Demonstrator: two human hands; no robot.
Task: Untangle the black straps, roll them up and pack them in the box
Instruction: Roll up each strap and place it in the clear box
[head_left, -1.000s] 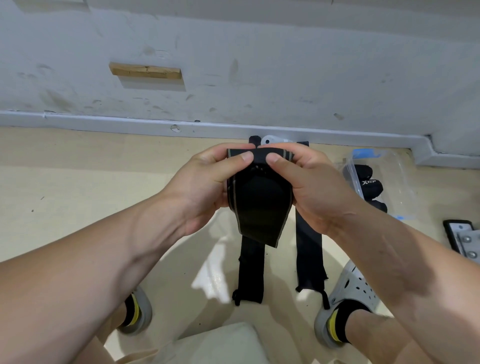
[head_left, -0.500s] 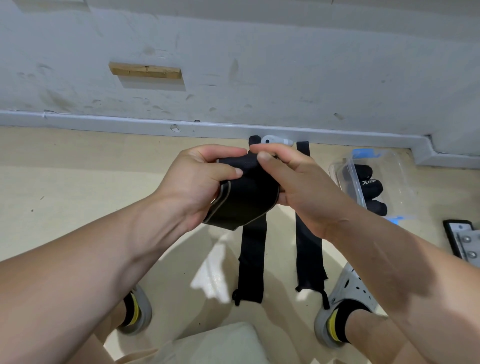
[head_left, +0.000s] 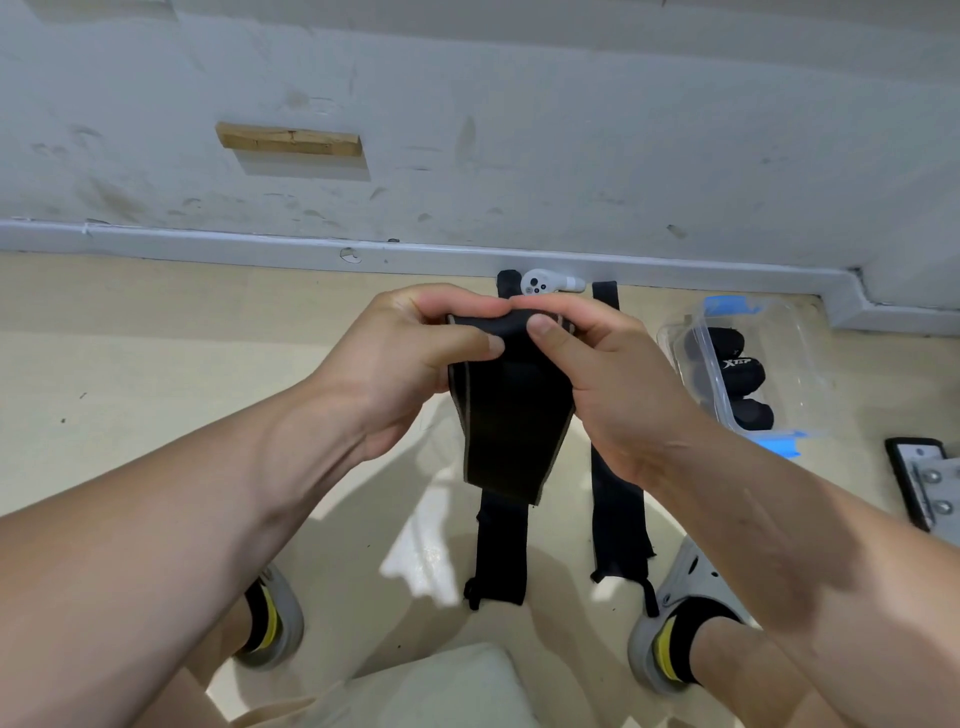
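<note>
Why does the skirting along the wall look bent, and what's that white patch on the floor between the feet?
Head view: the skirting bows because the wide-angle lens bends straight lines; head view again, the white patch looks like light glaring off the glossy floor, with soft shadow around it; the strap, left hand and right hand are sharp, unblurred.

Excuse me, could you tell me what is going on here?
A person pinches the top edge of a black strap with the left hand and right hand, its free end hanging down. Two loose straps lie flat on the floor below. At the right, a clear plastic box already holds three rolled straps.
</note>
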